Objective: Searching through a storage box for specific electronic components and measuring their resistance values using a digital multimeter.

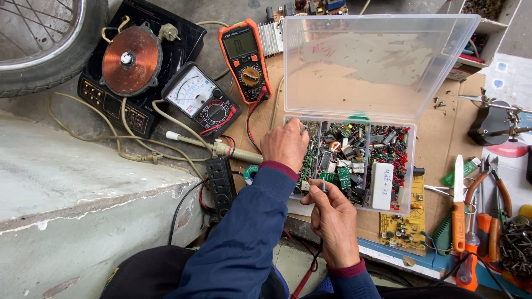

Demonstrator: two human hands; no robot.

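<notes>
1. Head view: my left hand [285, 145] reaches into the left compartment of the parts box [350, 166], fingers curled down among the loose components to sort through them. Whether it has pinched one I cannot tell, since the fingertips are hidden.
2. My right hand [332, 221] sits just below the box's near edge, thumb and forefinger closed on a small part [323, 186] with thin leads, held upright, probably so I can look it over.
3. The box lid [371, 61] stands open beyond my hands, keeping every compartment within reach.
4. Left of my left hand lie an analog meter [200, 99] and an orange multimeter [244, 58], their probe leads trailing toward me.
5. Further left is a cooker base [97, 91] with its copper coil [131, 61] bared.
6. Right of my right hand: a yellow board [404, 224], then a knife [458, 205] and pliers [487, 188], laid handles toward me for easy grabbing.
</notes>
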